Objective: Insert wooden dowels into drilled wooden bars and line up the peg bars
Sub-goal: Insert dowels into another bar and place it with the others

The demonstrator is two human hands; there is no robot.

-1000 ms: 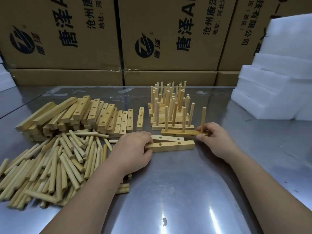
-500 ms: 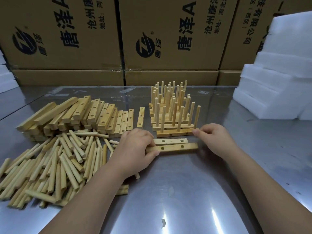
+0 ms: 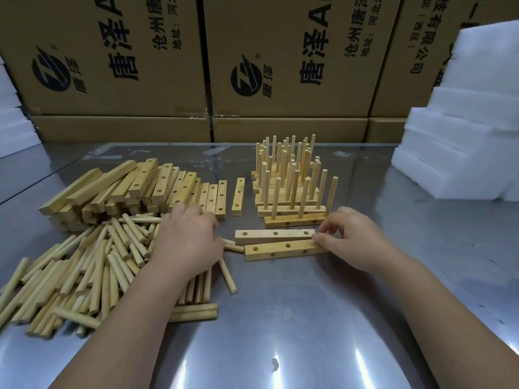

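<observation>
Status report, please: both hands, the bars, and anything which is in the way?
Left hand on dowel pile, grip hidden. Right hand pinches near bar, holes empty. Second empty bar just behind it.

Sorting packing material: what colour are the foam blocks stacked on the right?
The foam blocks are white, clearest in the head view.
</observation>
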